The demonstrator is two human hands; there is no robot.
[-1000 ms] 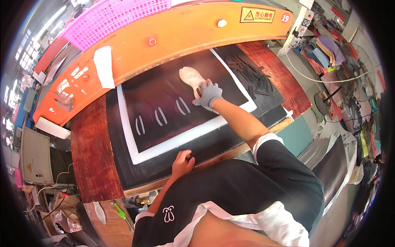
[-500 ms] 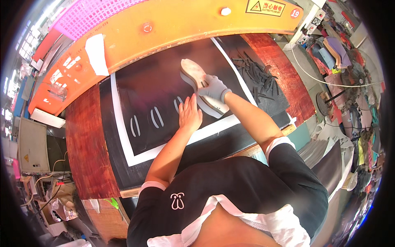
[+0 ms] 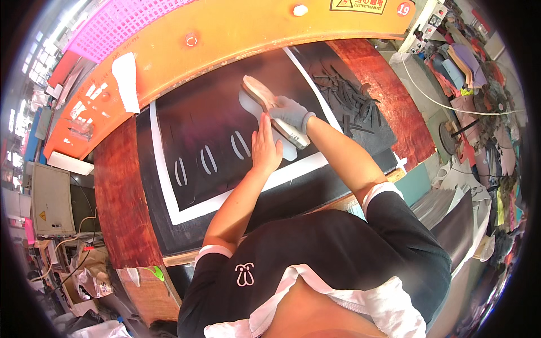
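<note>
Here, gloved right hand (image 3: 290,111) grips cutting die (image 3: 273,110).

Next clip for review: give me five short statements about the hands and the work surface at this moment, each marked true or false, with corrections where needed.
1. The right hand wears a grey glove. True.
2. The left hand is gloved too. False: it is bare.
3. The right hand grips a shoe-sole-shaped cutting die lying over a pale sheet piece. True.
4. The left hand rests at the table's near edge, away from the die. False: it lies flat on the black sheet, right beside the die.
5. Elongated cut-out slots show in the black sheet, left of the hands. True.
</note>
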